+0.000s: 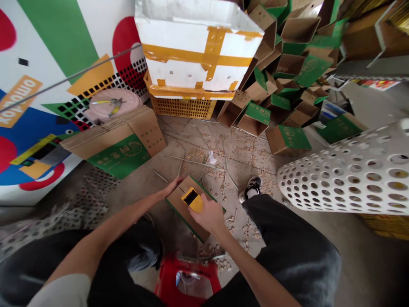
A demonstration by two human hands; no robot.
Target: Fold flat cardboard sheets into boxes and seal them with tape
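Note:
A brown and green cardboard box lies tilted between my knees, above the floor. My left hand grips its far left corner, with the fingers partly hidden behind the edge. In my right hand is a yellow tape dispenser with a dark rectangular opening, held against the upper face of the box. The underside of the dispenser is hidden, so I cannot see whether tape is on the cardboard.
Folded cartons lean at the left, near a pink round lid with pliers. A taped white foam box stands on a yellow crate. Open boxes pile up behind. A perforated white cylinder lies right; a red stool is below.

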